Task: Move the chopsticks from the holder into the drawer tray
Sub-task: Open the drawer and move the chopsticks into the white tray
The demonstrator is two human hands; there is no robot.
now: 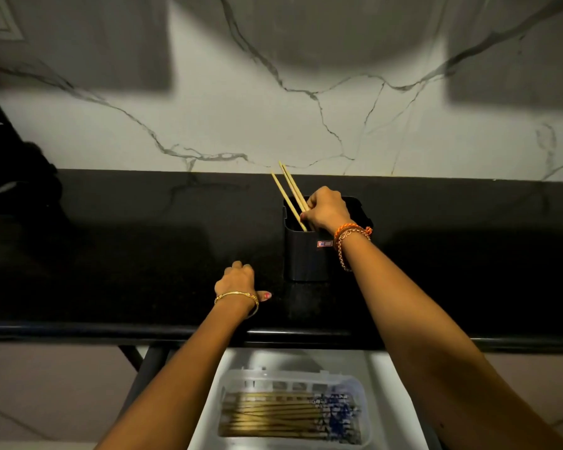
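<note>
A dark rectangular holder stands on the black countertop. Three pale wooden chopsticks lean out of it toward the upper left. My right hand is over the holder's mouth, fingers closed around the chopsticks' lower part. My left hand rests on the counter to the left of the holder, fingers curled, holding nothing. Below the counter edge an open white drawer holds a clear plastic tray with several chopsticks lying lengthwise, their blue-patterned ends to the right.
A white marble-pattern wall rises behind the counter. A dark blurred object sits at the far left of the counter. The counter's rounded front edge overhangs the drawer.
</note>
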